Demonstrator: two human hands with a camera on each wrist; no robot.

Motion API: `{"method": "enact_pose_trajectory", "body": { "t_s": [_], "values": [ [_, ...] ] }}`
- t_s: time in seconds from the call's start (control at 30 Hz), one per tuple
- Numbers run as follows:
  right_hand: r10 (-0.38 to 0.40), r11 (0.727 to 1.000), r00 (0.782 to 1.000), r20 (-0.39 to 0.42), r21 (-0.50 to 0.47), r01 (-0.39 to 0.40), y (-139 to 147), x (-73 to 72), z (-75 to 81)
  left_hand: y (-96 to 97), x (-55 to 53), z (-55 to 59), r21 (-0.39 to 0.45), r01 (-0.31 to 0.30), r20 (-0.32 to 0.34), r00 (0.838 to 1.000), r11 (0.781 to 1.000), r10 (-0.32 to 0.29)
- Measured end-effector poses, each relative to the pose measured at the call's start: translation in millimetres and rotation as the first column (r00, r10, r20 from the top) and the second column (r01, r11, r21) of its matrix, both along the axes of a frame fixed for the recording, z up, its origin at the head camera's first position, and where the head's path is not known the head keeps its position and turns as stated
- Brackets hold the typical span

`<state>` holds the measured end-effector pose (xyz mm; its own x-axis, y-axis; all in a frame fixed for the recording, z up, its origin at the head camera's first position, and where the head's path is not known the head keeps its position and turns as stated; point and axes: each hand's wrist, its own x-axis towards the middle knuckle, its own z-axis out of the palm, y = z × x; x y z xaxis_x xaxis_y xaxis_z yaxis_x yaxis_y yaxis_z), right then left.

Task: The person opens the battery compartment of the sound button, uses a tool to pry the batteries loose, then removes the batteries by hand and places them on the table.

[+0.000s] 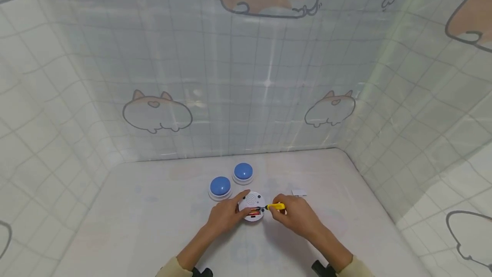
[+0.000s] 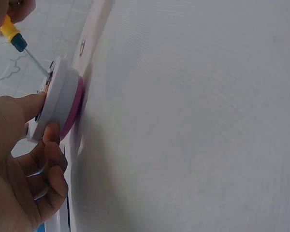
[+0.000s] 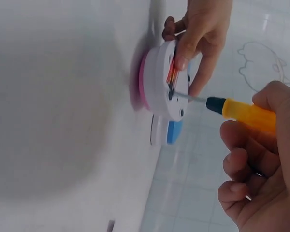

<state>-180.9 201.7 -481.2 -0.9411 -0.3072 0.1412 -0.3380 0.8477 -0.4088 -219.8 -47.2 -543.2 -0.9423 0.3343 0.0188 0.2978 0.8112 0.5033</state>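
Observation:
A round white push-button device [image 1: 251, 198] lies upside down, its pink button [image 3: 142, 82] facing the table. Its battery compartment is uncovered, showing red-and-black batteries [image 1: 254, 212]. My left hand [image 1: 226, 215] grips the device from the left, the thumb pressing at the batteries and the fingers round the rim. In my right hand [image 1: 299, 213] is a screwdriver with a yellow handle [image 3: 249, 115] and a dark collar. Its metal shaft [image 2: 37, 63] reaches the end of the battery compartment, and the tip sits right at the batteries' end.
Two more white push-button devices with blue tops [image 1: 220, 186] stand upright behind my left hand. Beyond my right hand lies a small flat white piece [image 1: 299, 192]. A white tiled-pattern sheet [image 1: 250, 76] with dog drawings rises behind the table and along both sides.

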Motion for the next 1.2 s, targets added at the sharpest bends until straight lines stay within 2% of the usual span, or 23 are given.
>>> {"method": "enact_pose_trajectory", "body": {
  "t_s": [0.2,0.43,0.5,0.57,0.73,0.93,1.07,1.2],
  "values": [
    [0.046,0.998,0.998,0.042,-0.04,-0.044,-6.6,1.2,1.5,2.3,1.7,-0.3,-0.003,-0.011,0.009,1.0,1.0,0.011],
    [0.098,0.994,0.993,-0.06,0.046,-0.095,-11.9,3.0,5.9,3.5,3.2,1.8,0.015,-0.018,0.001,1.0,1.0,0.018],
    [0.112,0.993,0.991,-0.074,0.039,-0.109,-12.8,2.3,6.8,3.9,3.1,2.1,0.016,-0.02,0.0,1.0,1.0,0.02],
    [0.109,0.994,0.992,-0.061,0.011,-0.108,-12.6,1.1,7.1,4.4,3.2,2.4,0.015,-0.022,-0.001,1.0,1.0,0.022],
    [0.051,0.989,0.996,0.073,-0.14,-0.04,-5.7,-1.6,3.8,4.2,5.3,1.3,0.016,-0.025,-0.015,1.0,1.0,0.026],
    [0.023,0.941,0.981,0.193,-0.335,0.044,6.1,-1.7,-7.7,2.8,8.1,0.4,0.029,-0.024,-0.04,0.999,0.999,0.025],
    [0.012,0.904,0.976,0.218,-0.419,0.083,12.2,-3.2,-15.9,2.2,9.4,0.0,0.033,-0.02,-0.04,0.999,0.999,0.022],
    [0.003,0.84,0.96,0.281,-0.521,0.15,17.6,-6.6,-24.0,1.8,11.5,-1.2,0.031,-0.028,-0.032,0.999,0.999,0.029]
  ]
}}
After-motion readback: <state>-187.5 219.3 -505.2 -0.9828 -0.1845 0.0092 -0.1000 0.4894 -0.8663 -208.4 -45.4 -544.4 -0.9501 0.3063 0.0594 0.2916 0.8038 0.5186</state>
